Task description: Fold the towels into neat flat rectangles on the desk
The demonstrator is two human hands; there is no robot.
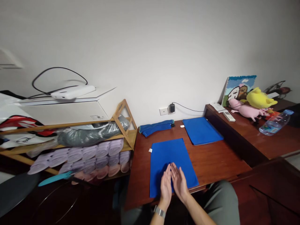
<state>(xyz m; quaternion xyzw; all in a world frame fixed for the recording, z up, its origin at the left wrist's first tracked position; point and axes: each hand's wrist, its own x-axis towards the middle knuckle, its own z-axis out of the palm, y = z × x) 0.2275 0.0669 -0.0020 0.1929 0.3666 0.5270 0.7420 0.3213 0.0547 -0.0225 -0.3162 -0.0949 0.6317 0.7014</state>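
- I am resting both hands flat, palms down and fingers stretched out, on the near blue cloth [171,159], which is lying spread out on the wooden surface [211,162] right in front of me.
- My left hand [166,185] is lying just beside my right hand [179,182], the 2 touching or nearly touching at the fingertips; neither is gripping anything, they are only pressing on the fabric.
- I am wearing a metal watch [159,212] on my left wrist.
- A small white tag [150,150] is sticking out at the cloth's far left corner.
- A 2nd blue cloth [201,130] is lying flat farther back and to the right, well apart from my hands.
- A folded blue stack [156,127] is sitting at the back edge near the wall socket [163,111] and its black plug [172,108].
- To the left, a wooden rack [124,125] is holding rows of pale slippers [93,154].
- On the raised shelf [269,137] to the right, plush toys [254,103], a remote control [229,116] and a plastic bottle [276,122] are lying.
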